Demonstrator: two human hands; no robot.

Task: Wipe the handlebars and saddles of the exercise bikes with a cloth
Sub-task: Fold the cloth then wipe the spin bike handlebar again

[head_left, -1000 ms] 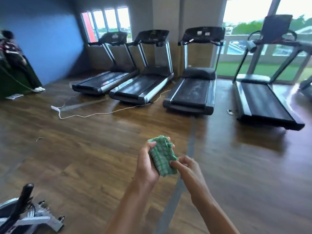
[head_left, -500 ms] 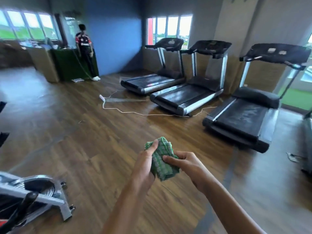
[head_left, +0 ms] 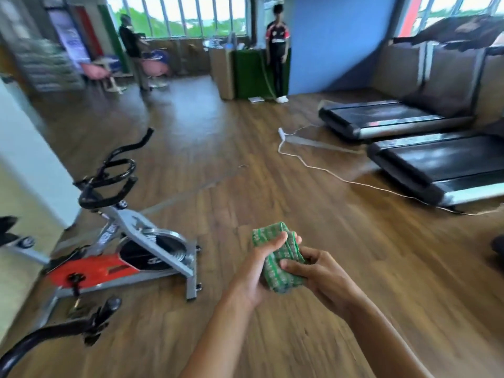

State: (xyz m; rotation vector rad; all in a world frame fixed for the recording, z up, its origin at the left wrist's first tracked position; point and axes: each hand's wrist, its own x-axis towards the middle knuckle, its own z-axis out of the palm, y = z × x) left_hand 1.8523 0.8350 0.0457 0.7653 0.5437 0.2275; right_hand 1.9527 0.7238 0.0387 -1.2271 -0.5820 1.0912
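Cloth (head_left: 278,264), green-checked and folded thick, sits bunched between both hands; left hand (head_left: 255,274) and right hand (head_left: 321,276) grip it.

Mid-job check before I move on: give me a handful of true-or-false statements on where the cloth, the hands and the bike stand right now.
1. Both hands grip the folded green checked cloth. True: the left hand and the right hand each hold it.
2. The cloth is pressed on the black curved handlebars of the grey and orange exercise bike. False: it is held in the air, apart from the bike.
3. The bike stands to the left of the hands. True.
4. The white cable on the brown wooden floor is coiled round the bike. False: it runs toward the black treadmills on the right.
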